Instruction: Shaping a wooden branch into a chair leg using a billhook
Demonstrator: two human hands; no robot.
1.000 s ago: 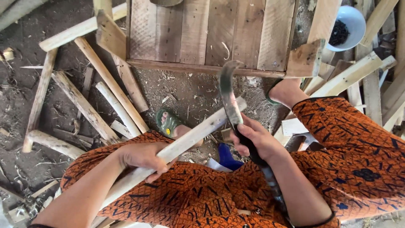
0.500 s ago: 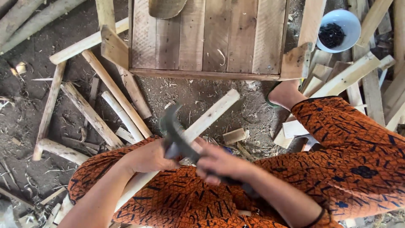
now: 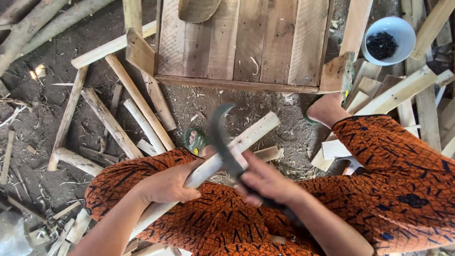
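Around you, bare dirt ground [image 3: 38,118] carries scattered wooden sticks [image 3: 111,124], a plank pallet [image 3: 241,42], shavings and a white bowl [image 3: 388,40].

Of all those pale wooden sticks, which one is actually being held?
The long stick across the lap: the left hand grips it, and the curved blade in the right hand crosses it. The others lie on the ground.

The curved blade [image 3: 219,130] is smearing into motion blur above the wooden stick [image 3: 227,152], its edge unreadable. The right hand [image 3: 265,182] is covering the blade's handle. The stick's lower end is disappearing behind the left hand [image 3: 166,184] and forearm.
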